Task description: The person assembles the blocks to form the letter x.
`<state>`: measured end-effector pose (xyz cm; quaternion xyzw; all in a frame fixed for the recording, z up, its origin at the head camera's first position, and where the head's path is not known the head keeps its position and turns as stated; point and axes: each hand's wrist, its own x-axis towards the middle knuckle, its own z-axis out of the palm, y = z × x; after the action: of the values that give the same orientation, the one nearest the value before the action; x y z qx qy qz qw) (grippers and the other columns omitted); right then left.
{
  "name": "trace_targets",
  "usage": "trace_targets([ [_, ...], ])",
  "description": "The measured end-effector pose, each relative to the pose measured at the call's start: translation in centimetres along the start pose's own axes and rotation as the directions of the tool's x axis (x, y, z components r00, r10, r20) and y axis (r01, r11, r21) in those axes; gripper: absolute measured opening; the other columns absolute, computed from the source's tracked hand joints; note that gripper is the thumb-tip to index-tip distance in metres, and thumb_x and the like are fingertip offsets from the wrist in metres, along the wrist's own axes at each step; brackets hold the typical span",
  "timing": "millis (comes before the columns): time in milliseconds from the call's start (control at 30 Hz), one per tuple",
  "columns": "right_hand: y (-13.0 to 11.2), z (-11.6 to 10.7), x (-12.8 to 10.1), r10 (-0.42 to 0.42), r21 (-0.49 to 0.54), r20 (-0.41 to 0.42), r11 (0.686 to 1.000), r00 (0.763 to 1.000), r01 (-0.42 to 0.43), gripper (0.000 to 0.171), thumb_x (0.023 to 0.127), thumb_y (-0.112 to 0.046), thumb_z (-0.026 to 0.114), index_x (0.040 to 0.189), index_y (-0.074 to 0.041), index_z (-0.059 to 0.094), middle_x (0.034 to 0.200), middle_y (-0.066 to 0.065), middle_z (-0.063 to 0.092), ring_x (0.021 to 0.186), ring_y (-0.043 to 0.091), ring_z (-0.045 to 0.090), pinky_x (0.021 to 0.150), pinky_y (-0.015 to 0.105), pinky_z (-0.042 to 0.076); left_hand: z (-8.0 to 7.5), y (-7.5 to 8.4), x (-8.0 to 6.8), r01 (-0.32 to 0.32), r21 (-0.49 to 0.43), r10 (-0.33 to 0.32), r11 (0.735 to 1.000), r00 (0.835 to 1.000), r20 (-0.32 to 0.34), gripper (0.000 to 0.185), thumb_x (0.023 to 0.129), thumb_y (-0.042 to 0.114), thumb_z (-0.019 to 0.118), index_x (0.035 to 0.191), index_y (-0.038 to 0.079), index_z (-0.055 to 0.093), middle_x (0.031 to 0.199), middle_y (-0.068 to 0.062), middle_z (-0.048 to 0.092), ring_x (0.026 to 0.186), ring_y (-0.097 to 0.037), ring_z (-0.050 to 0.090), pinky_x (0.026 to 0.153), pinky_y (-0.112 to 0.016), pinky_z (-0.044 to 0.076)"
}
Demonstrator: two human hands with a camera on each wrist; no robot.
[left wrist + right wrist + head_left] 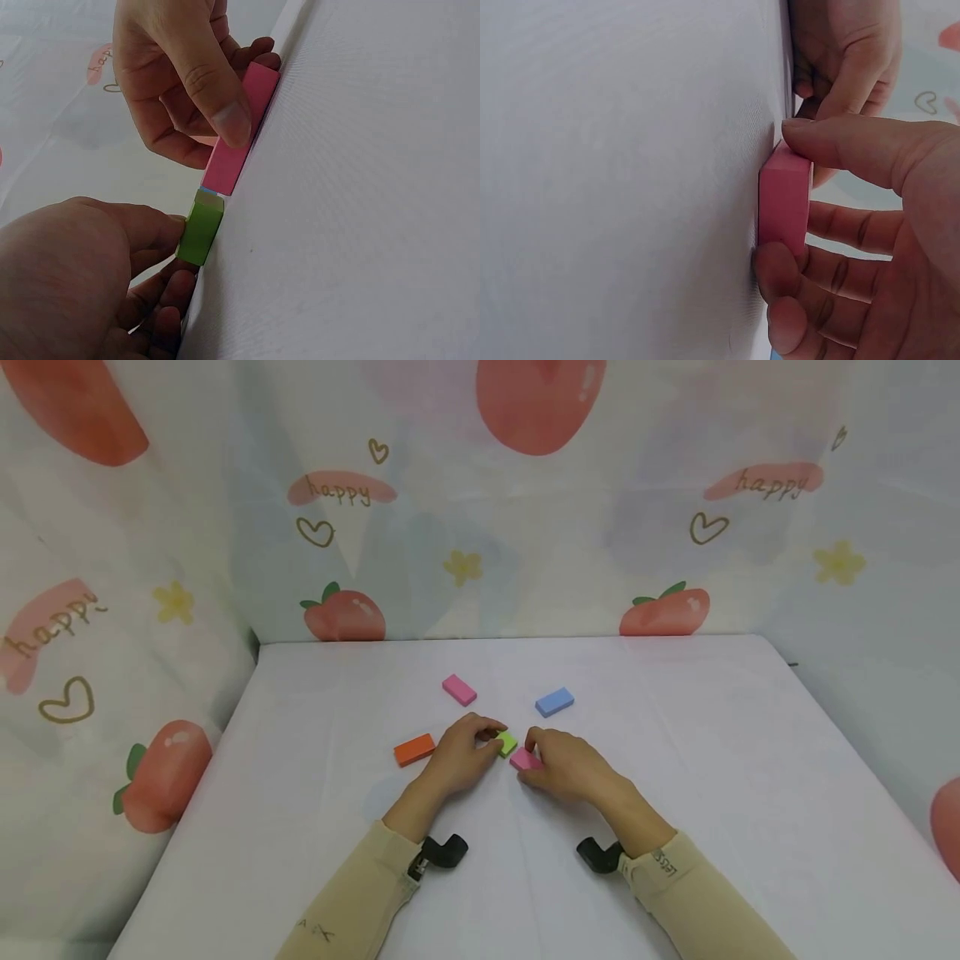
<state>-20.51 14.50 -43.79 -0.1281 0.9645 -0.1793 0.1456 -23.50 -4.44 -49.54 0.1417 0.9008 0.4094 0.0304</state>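
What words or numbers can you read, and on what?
"happy": three times on the patterned backdrop, head view.
"hap": backdrop, left wrist view, rest hidden.
Right sleeve: perhaps "Less", too small to confirm.
Left sleeve: marks unreadable.
Pink block, green block: no text visible.

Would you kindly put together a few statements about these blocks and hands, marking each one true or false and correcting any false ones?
1. The left hand holds the green block. True.
2. The orange block lies to the left of the left hand. True.
3. The right hand holds the orange block. False: it holds the near pink block.
4. The blue block lies farther back than both hands. True.
5. Only one pink block is visible. False: the far pink block lies left of the blue block.
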Motion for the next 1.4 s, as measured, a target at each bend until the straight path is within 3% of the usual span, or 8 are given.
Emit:
trace_targets([
  [367,0.19,0.33,-0.13,0.002,0.037,-0.023,0.999,1.0,-0.001,0.045,0.083,-0.037,0.074,0.119,-0.013,0.059,0.094,0.0,0.063,0.078,0.016,0.055,0.067,0.029,0.047,0.25,0.11,-0.08,-0.003,-0.004,0.004,1.0,1.0,0.018,0.024,0.094,0.03,0.063,0.118,0.029,0.066,0.104,0.011,0.059,0.102,-0.009,0.057,0.091,-0.032,0.048],
  [633,0.48,0.53,0.1,-0.037,0.014,-0.061,0.999,0.997,0.038,0.042,0.083,-0.036,0.074,0.116,-0.013,0.06,0.084,-0.003,0.059,0.073,0.015,0.053,0.064,0.03,0.043,0.34,0.16,-0.02,-0.006,0.002,0.006,1.0,1.0,0.012,0.024,0.093,0.029,0.063,0.117,0.028,0.066,0.103,0.011,0.059,0.101,-0.009,0.057,0.09,-0.032,0.048],
  [1400,0.33,0.42,0.51,-0.034,0.054,-0.059,0.998,0.998,0.037,0.046,0.083,-0.037,0.075,0.12,-0.015,0.06,0.088,-0.002,0.06,0.077,0.016,0.054,0.067,0.03,0.046,-0.16,0.29,-0.08,-0.003,0.007,0.003,1.0,1.0,0.001,0.024,0.094,0.029,0.063,0.117,0.029,0.067,0.102,0.013,0.06,0.099,-0.008,0.056,0.09,-0.032,0.049],
])
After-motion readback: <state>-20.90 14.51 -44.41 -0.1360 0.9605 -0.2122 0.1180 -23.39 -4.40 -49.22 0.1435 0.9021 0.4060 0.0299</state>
